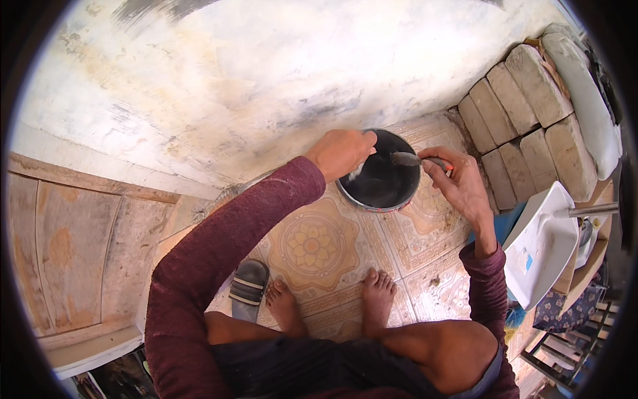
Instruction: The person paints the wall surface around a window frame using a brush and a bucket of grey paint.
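A round black bucket (382, 183) stands on the tiled floor close to the wall. Over its left rim is my left hand (342, 154), its fingers curled together. Whitish stuff (357, 171) shows just below those fingers, against the bucket's dark inside; what they hold, if anything, I cannot make out. At the right rim my right hand (458, 178) grips a putty knife (407, 159) with a dark and orange handle. Its grey blade points left over the bucket's opening, apart from my left hand.
Patchy white wall (252, 80) rises behind the bucket. Stacked grey blocks (522, 120) stand at the right, near a white dustpan (541, 249) with a metal handle. A wooden door (80, 246) is at left. A dark sandal (249, 290) lies beside my bare feet.
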{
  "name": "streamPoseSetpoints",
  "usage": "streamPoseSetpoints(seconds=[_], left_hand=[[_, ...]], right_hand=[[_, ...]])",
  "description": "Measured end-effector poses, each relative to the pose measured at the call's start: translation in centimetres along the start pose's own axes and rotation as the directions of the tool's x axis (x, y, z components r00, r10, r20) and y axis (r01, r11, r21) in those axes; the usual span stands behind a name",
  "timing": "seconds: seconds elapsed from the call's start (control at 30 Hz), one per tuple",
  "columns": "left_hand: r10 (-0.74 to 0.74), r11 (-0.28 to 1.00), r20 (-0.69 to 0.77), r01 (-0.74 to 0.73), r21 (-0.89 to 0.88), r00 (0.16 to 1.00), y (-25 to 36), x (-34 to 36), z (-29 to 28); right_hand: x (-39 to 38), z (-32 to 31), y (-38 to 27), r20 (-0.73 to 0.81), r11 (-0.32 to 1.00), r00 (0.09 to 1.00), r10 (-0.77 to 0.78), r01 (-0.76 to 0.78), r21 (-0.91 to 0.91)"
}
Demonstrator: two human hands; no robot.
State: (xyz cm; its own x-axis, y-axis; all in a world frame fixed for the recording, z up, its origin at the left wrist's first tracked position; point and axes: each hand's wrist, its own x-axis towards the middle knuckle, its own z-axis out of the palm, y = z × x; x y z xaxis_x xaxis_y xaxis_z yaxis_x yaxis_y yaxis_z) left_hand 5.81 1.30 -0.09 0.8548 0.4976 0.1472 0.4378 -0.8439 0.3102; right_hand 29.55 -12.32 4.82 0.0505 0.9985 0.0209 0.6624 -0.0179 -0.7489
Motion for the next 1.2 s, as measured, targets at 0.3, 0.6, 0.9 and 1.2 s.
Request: streamPoseSetpoints(seconds=[0.3,0.6,0.9,1.2], left_hand=[[-0.100,0.971,-0.184,0.056,-0.230,0.978,0.3,1.0,1.3],[-0.211,0.869,0.205,0.280,-0.409,0.956,0.4,1.0,-0.9],[0.006,0.995,-0.208,0.014,0.096,0.978,-0.4,1.3,0.7],[-0.316,0.739,0.175,0.357,-0.572,0.933,0.2,1.3,-0.1]], right_hand=[[0.2,-0.2,-0.6,-0.013,0.999,0.999,0.044,-0.044,0.022],[0.1,-0.1,0.6,-0.023,1.000,1.000,0.013,-0.012,0.029],[0.1,-0.1,-0.1,-0.035,0.999,0.999,0.001,0.001,0.049],[0.3,-0.3,0.0,-0.022,0.996,0.999,0.033,-0.031,0.078]])
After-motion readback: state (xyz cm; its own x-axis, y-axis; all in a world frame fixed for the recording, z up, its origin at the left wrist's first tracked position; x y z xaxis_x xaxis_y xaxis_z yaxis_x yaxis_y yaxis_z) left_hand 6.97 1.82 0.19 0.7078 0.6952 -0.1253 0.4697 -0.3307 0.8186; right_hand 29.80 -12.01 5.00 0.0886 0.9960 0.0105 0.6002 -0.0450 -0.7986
